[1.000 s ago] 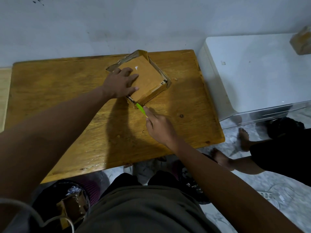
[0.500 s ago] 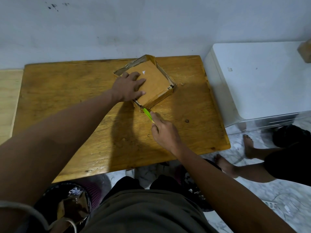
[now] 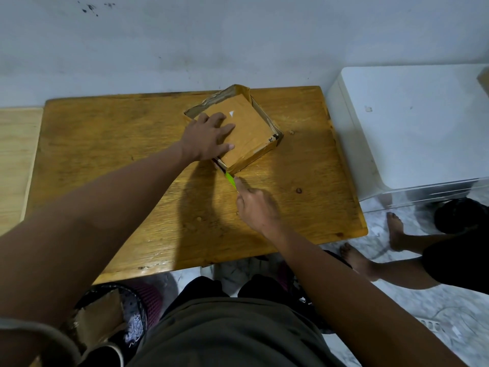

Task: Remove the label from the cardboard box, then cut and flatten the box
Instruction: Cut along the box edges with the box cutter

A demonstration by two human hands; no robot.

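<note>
A shallow brown cardboard box (image 3: pixel 251 131) lies on the wooden table (image 3: pixel 132 160), turned like a diamond with one corner toward me. A small white scrap sticks to its top face. My left hand (image 3: pixel 209 136) presses flat on the box's left half with fingers spread. My right hand (image 3: pixel 258 207) grips a green-handled cutter (image 3: pixel 230 179), whose tip sits at the box's near corner. The blade itself is hidden by the corner's edge.
A white appliance (image 3: pixel 412 123) stands right of the table. Another person's bare feet (image 3: pixel 394 229) rest on the marble floor to the right. A dark bin (image 3: pixel 116 311) with cardboard scraps and shredded paper sits under the table's near edge. A grey wall runs behind.
The hands and cutter keep the same hold at the box's near corner; the whole scene has shifted down and right in view as my head moved.
</note>
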